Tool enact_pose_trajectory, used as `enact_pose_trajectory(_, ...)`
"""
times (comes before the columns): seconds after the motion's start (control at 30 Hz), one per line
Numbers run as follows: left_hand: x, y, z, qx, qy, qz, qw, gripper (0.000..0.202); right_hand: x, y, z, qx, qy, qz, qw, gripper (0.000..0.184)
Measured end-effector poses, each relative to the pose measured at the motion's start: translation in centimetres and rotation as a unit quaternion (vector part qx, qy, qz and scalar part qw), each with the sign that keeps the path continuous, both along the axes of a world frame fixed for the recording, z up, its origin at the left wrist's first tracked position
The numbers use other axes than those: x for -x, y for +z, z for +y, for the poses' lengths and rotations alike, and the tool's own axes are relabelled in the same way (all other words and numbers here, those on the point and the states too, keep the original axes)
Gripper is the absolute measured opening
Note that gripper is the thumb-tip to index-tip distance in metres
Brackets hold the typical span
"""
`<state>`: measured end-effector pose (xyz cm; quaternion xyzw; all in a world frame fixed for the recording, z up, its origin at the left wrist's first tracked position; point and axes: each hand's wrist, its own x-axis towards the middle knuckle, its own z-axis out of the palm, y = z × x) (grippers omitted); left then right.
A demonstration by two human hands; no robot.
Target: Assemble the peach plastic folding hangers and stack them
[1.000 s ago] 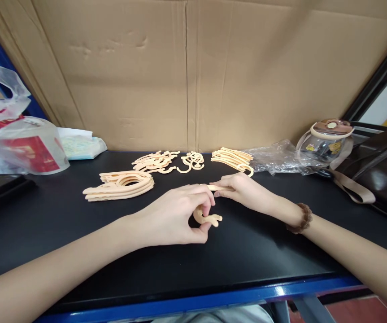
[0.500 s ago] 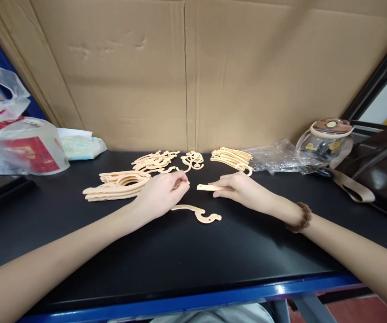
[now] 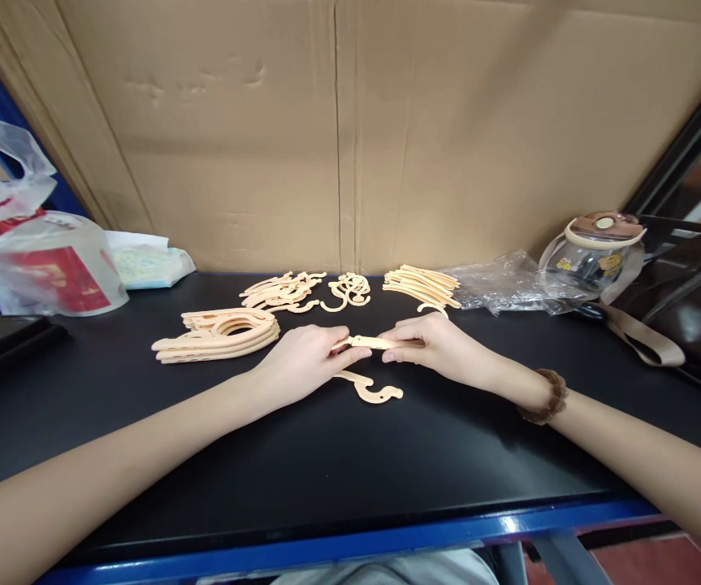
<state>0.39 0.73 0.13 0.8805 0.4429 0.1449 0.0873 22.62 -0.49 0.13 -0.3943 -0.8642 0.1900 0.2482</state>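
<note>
Left hand (image 3: 301,361) | right hand (image 3: 432,345) | each pinches one end of peach strip (image 3: 369,342) | long axis left-right, level

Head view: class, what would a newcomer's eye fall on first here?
The left hand and right hand meet mid-table, both pinching a small peach strip. Just nearer the camera a peach hook piece lies on the black table, with stacks of like parts behind, against a cardboard wall.

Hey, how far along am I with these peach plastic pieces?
Done, it seems: a stack of arched pieces lies at the left. In hand: left hand and right hand pinch one peach strip, a hooked piece on the table just below. Left: three loose piles by the cardboard.
</note>
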Motion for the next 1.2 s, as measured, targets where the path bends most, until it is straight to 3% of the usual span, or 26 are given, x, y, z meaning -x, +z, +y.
enact_pose_trajectory(0.27,0.2,0.5,-0.6,0.006,-0.048,0.022,0.999,0.046,-0.4,-0.4,0.0,-0.002,0.050,0.001,0.999,0.027)
enact_pose_trajectory(0.67,0.1,1.7,-1.9,0.014,-0.074,0.035,0.997,0.040,-0.3,0.8,-0.8,0.003,0.079,0.035,0.996,0.027)
enact_pose_trajectory(1.2,0.3,1.0,-1.6,-0.039,-0.099,0.133,0.985,0.045,-0.3,0.3,-0.8,-0.017,0.107,0.006,0.994,0.030)
